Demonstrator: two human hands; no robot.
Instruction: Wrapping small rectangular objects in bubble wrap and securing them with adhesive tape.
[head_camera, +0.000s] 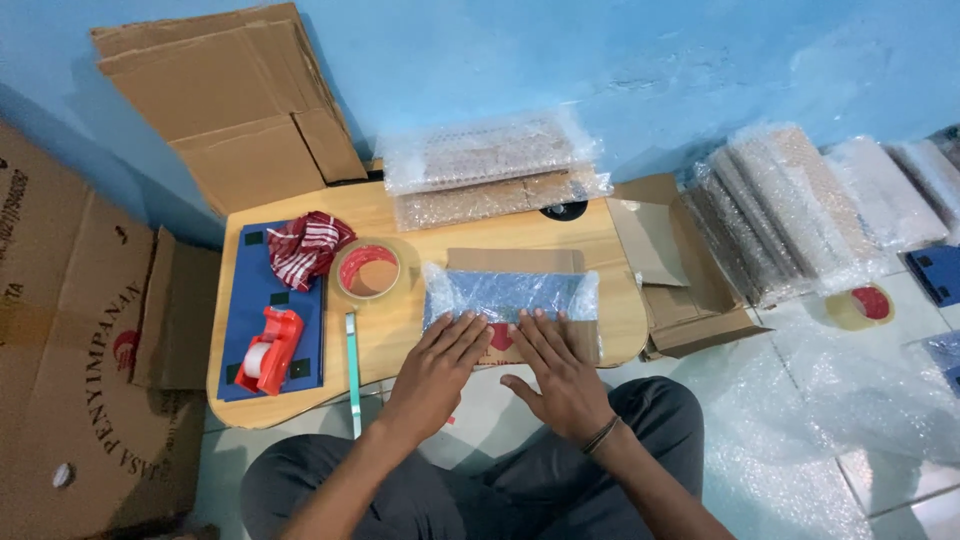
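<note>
Left hand (437, 362) and right hand (558, 368): both spread flat, palms down, side by side, pressing on bubble-wrapped blue parcel (508, 297) at front edge of wooden surface (605, 235), right of middle. Cardboard piece (514, 260) under parcel, showing behind it. Clear tape roll (368, 270) just left of parcel. Blue board (262, 300) along left edge, bearing red-and-white cloth (305, 245) and red tape dispenser (268, 350). Bubble-wrap stack (490, 165) at back edge. Flattened cartons (235, 95) against wall behind back left corner.
</note>
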